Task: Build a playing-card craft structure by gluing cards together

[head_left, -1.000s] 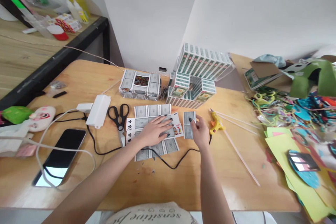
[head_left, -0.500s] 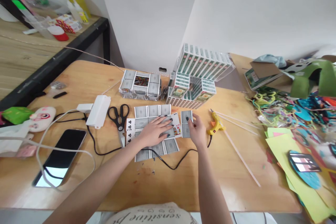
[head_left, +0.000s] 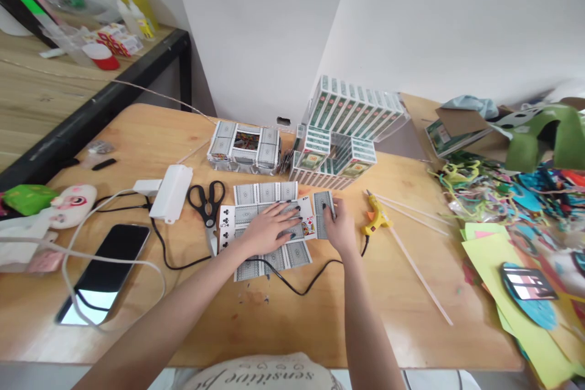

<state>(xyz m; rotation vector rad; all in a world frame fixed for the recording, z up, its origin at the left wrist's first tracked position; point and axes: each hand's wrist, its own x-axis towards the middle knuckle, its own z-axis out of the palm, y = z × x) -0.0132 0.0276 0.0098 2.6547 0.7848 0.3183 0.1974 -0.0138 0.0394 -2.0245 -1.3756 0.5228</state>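
Note:
Several playing cards lie joined in a flat cross-like layout on the table, mostly grey backs up. My left hand rests on the middle of it with fingers spread. A five of clubs shows face up at the left end, and a face-up card with a red and yellow figure at the right. My right hand pinches a grey-backed card piece, thumb on top, close beside that right end. Whether its edge touches the layout is hard to tell.
Black scissors lie left of the cards; a yellow glue gun lies right, its black cable crossing in front. Behind stand a box built of cards and stacked card packs. A phone lies front left, coloured paper at right.
My right hand has shifted slightly left, carrying the card piece closer to the right end of the layout. My left hand has stayed in place.

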